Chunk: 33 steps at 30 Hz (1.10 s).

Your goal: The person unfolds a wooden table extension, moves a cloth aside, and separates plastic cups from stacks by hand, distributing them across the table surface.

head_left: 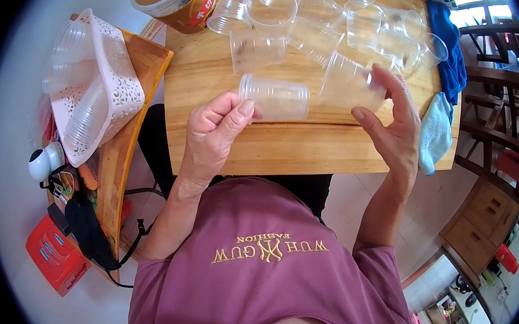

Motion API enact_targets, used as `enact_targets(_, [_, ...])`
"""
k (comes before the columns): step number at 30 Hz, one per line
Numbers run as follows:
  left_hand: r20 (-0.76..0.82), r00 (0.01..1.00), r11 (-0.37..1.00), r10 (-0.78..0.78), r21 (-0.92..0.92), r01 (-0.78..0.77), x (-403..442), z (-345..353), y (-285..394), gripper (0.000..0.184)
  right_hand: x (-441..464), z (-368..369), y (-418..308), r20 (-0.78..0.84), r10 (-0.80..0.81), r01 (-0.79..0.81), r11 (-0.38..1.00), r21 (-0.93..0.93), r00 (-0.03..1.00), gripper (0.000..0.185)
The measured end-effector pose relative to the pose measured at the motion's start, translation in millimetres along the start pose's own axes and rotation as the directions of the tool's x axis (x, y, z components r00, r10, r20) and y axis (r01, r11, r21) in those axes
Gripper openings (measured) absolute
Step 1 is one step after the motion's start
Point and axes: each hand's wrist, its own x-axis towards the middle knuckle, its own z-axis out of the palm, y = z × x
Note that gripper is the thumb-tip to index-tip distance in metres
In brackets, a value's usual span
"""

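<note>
My left hand (219, 122) pinches a clear plastic cup (277, 97) near its rim, thumb on the near side. The cup lies sideways in the air over the table, and ridges near the held end may be stacked rims. My right hand (394, 115) has its thumb and fingers around another clear plastic cup (348, 82), which is slightly blurred and tilted. Just beyond both hands, several loose clear cups (259, 51) lie and stand in a jumble.
A wooden table (212, 149) carries the cups and a brown-lidded tub (180, 3). On the left, a pink lattice basket (118, 65) holds stacked cups (86, 121). A light-blue cloth (436, 136) and dark-blue cloth (451, 55) hang at the right edge.
</note>
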Motion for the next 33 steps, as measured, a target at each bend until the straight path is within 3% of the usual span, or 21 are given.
enact_targets(2, [0.003, 1.000, 1.000, 0.001, 0.002, -0.001, -1, 5, 0, 0.021, 3, 12, -3, -0.197, -0.025, 0.007, 0.996, -0.092, 0.980, 0.070])
enact_targets(3, [0.006, 1.000, 1.000, 0.001, 0.005, -0.001, -2, 7, 1, 0.021, 3, 14, -2, -0.196, -0.024, 0.006, 0.996, -0.091, 0.980, 0.070])
enact_targets(5, [0.014, 1.000, 1.000, -0.012, -0.003, 0.012, -2, 8, 1, 0.023, 4, 17, 0, -0.227, -0.220, 0.181, 0.967, -0.181, 0.949, 0.076])
enact_targets(6, [0.025, 0.999, 1.000, -0.026, -0.012, 0.026, -3, 8, 1, 0.024, 1, 18, -2, -0.227, -0.219, 0.180, 0.967, -0.179, 0.949, 0.076])
enact_targets(9, [0.082, 0.996, 1.000, -0.024, 0.008, 0.024, -2, 7, -1, 0.027, -6, 22, -9, -0.030, -0.304, 0.298, 0.947, -0.118, 0.952, 0.078])
enact_targets(10, [0.085, 0.996, 1.000, -0.025, 0.008, 0.024, -1, 9, -1, 0.027, -5, 23, -14, -0.031, -0.302, 0.296, 0.948, -0.120, 0.953, 0.078])
enact_targets(12, [0.082, 0.995, 0.996, -0.047, -0.070, 0.053, -1, 13, 0, 0.028, -4, 27, -25, 0.121, -0.243, 0.259, 0.955, -0.144, 0.962, 0.074])
enact_targets(15, [0.140, 0.989, 0.999, -0.037, -0.007, 0.038, -3, 7, -5, 0.026, -7, 34, -17, 0.137, -0.198, 0.216, 0.968, -0.126, 0.971, 0.068])
enact_targets(17, [0.097, 0.995, 0.999, -0.021, -0.027, 0.024, -4, 12, -3, 0.027, -7, 34, -14, 0.151, -0.204, 0.221, 0.969, -0.109, 0.967, 0.063])
enact_targets(21, [-0.010, 1.000, 0.999, -0.001, -0.051, 0.000, -2, 9, -5, 0.028, -7, 20, -9, 0.088, -0.194, 0.199, 0.979, -0.051, 0.977, 0.059])
enact_targets(28, [-0.020, 0.999, 0.999, 0.029, -0.043, -0.030, 1, 1, -6, 0.028, -2, 2, -8, -0.024, -0.184, 0.184, 0.983, -0.024, 0.983, 0.062])
enact_targets(30, [-0.032, 0.999, 0.999, 0.020, -0.049, -0.021, 1, 2, -7, 0.029, 0, 1, -3, -0.170, -0.154, 0.158, 0.987, 0.010, 0.973, 0.059])
enact_targets(32, [-0.028, 1.000, 0.999, 0.011, -0.050, -0.013, 0, 3, -7, 0.028, 3, 1, -2, -0.206, -0.171, 0.167, 0.985, -0.034, 0.963, 0.057])
enact_targets(33, [-0.025, 1.000, 0.999, 0.001, -0.051, -0.002, -1, 3, -8, 0.028, 6, 6, -4, -0.303, -0.105, 0.115, 0.993, 0.017, 0.947, 0.057])
